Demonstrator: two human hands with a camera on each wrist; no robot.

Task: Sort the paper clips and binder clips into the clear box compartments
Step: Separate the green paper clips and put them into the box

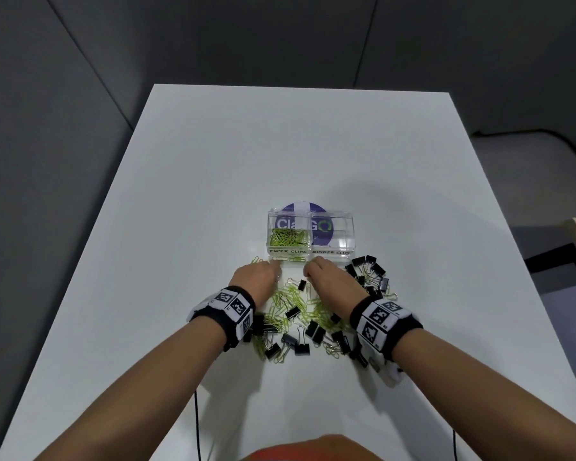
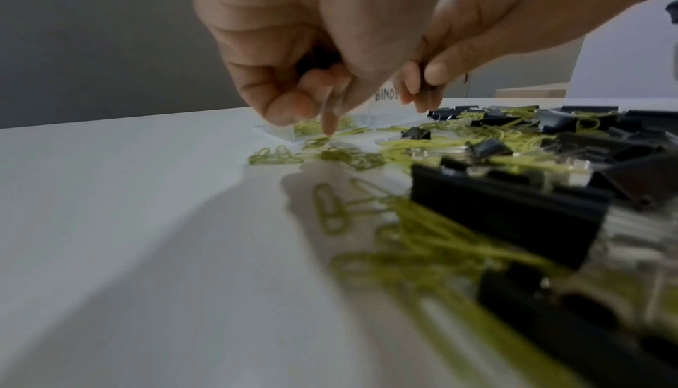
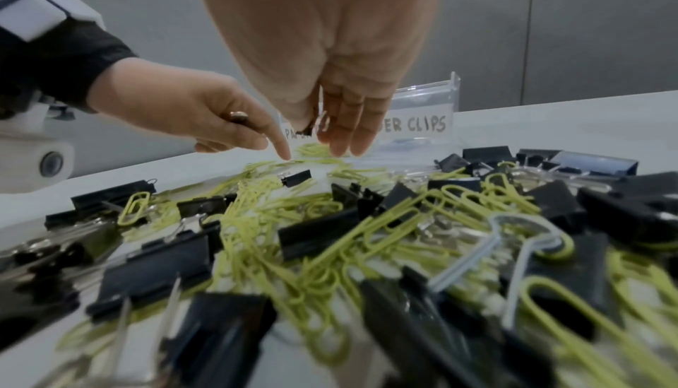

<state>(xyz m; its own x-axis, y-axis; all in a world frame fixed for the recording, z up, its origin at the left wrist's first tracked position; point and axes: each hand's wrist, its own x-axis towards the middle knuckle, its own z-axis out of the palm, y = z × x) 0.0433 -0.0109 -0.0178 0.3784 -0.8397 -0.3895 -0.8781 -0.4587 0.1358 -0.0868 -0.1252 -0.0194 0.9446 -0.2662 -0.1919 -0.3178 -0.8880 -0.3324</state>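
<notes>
Finding the left hand (image 1: 256, 281) just before the clear box (image 1: 349, 227), index fingertip down on loose green paper clips (image 3: 315, 147), other fingers curled, round anything or not: cannot tell. Finding the right hand (image 1: 326, 277) beside it, pinching a small binder clip (image 3: 312, 125). Judging paper clips light, slippery, tangling: slide, then pinch a loop. Judging binder clips stiff: grasp the black body.
</notes>
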